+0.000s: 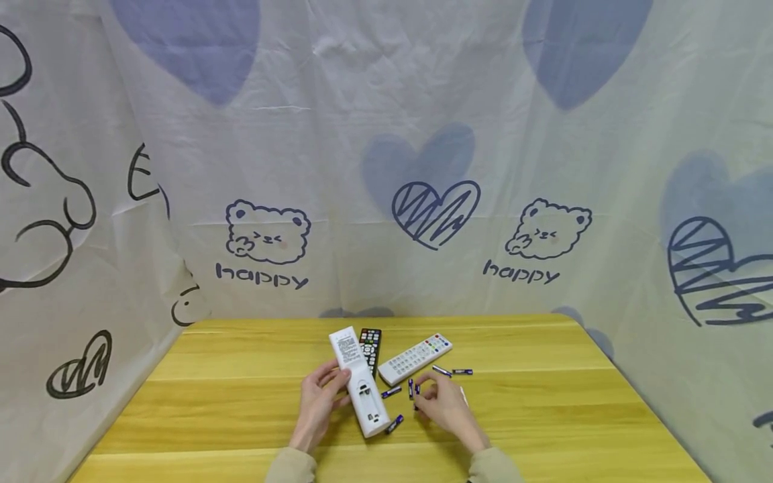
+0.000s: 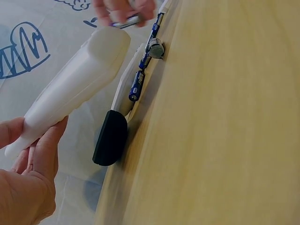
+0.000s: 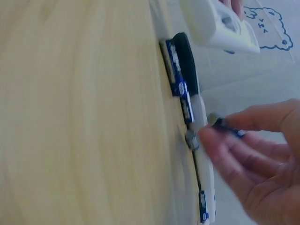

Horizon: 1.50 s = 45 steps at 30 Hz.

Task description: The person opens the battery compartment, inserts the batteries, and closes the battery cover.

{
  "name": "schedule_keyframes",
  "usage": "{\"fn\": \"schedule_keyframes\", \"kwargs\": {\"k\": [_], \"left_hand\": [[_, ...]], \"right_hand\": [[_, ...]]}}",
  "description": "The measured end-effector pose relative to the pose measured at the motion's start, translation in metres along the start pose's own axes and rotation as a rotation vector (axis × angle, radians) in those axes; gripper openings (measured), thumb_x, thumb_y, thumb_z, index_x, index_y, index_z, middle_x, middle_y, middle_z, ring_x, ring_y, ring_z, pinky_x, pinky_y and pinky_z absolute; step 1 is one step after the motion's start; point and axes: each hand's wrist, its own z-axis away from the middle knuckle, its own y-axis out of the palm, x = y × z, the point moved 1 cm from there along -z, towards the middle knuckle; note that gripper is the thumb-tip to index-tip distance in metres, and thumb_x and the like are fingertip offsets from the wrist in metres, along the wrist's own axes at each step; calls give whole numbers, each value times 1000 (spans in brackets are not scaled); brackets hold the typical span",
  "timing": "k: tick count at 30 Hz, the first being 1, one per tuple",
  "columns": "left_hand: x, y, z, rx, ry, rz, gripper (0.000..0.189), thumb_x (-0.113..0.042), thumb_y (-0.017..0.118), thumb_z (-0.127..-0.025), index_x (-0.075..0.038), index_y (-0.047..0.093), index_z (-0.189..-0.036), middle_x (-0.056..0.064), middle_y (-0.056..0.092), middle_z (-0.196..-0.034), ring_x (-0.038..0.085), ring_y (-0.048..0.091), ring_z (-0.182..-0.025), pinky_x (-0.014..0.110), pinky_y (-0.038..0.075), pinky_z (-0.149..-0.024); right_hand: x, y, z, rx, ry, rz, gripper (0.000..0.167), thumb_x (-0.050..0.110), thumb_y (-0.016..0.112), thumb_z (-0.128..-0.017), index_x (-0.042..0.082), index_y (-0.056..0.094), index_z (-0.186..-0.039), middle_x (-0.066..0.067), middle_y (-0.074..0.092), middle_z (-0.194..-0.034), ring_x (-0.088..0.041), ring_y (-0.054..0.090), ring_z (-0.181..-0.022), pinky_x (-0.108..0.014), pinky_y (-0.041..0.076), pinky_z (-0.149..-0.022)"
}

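My left hand (image 1: 317,404) holds a white remote control (image 1: 356,376) along its side, back face up and tilted. Its battery compartment (image 1: 368,402) is uncovered, with no battery showing inside. Between thumb and fingers, my right hand (image 1: 445,402) pinches a small dark-blue battery (image 3: 227,127), to the right of that remote's lower end. In the left wrist view the pinched battery (image 2: 127,21) shows just past the end of the remote. Loose batteries lie around: one (image 1: 395,424) by the remote's lower end, others (image 1: 392,392) between the two hands.
Behind the held remote lies a black remote (image 1: 371,341), partly covered by it. A second white remote (image 1: 417,359) lies button side up. Two batteries (image 1: 462,371) are beyond my right hand. A white piece (image 1: 464,396) peeks out behind that hand. Printed cloth (image 1: 386,282) hangs behind the wooden table (image 1: 543,402).
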Motion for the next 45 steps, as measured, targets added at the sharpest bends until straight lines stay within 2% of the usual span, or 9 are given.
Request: {"fn": "schedule_keyframes", "kwargs": {"k": [3, 7, 10, 13, 18, 23, 35, 45], "left_hand": [[1, 0, 1, -6, -6, -1, 51, -8, 63, -98, 12, 45, -140, -1, 70, -101, 12, 69, -82, 25, 65, -69], [-1, 1, 2, -10, -8, -4, 51, -8, 64, -97, 12, 45, -140, 3, 70, -105, 13, 69, -83, 27, 65, -71], [-1, 2, 3, -9, -9, -4, 50, -8, 64, -97, 12, 45, -139, 5, 69, -106, 13, 69, -84, 28, 66, -72], [-1, 2, 4, -3, -7, 5, 50, -7, 65, -97, 12, 45, -138, 4, 68, -105, 13, 69, -84, 29, 66, -73], [-3, 4, 4, 2, 2, 8, 49, -7, 65, -96, 12, 46, -137, 3, 68, -103, 13, 70, -83, 29, 66, -72], [-4, 5, 4, -3, -5, -6, 48, -7, 65, -96, 11, 47, -137, 4, 68, -104, 14, 70, -84, 30, 66, -74], [-4, 7, 6, 19, 21, -6, 46, -7, 65, -96, 12, 48, -135, 5, 67, -103, 14, 70, -83, 32, 66, -75], [-3, 7, 4, 26, 25, 3, 46, -7, 64, -97, 12, 48, -135, 2, 66, -100, 11, 69, -82, 29, 66, -73]], "right_hand": [[6, 5, -1, -54, -95, -94, 27, 3, 72, -85, -3, 63, -110, -13, 76, -79, -11, 68, -63, -19, 57, -59], [15, 13, -1, -106, -181, -221, 26, 0, 74, -84, -4, 64, -109, -20, 76, -82, -8, 69, -66, -17, 60, -64], [22, 17, 2, -110, -218, -294, 28, 1, 75, -86, -5, 65, -111, -23, 75, -85, -10, 71, -68, -18, 62, -67], [26, 22, 4, -98, -265, -326, 30, 4, 75, -87, -5, 64, -114, -25, 75, -88, -18, 74, -71, -20, 63, -70], [31, 31, 6, -109, -359, -232, 27, 3, 74, -88, -3, 63, -112, -22, 76, -87, -29, 75, -76, -23, 64, -70], [35, 39, 8, -133, -413, -99, 25, -1, 74, -86, 1, 64, -109, -16, 77, -86, -18, 73, -74, -21, 63, -66], [49, 48, 14, -87, -433, 43, 24, -2, 72, -86, 2, 66, -108, -17, 77, -84, -4, 65, -65, -14, 54, -55], [52, 51, 15, -109, -456, 174, 19, 2, 73, -88, 8, 66, -105, -15, 78, -85, -12, 72, -71, -13, 54, -58]]}}
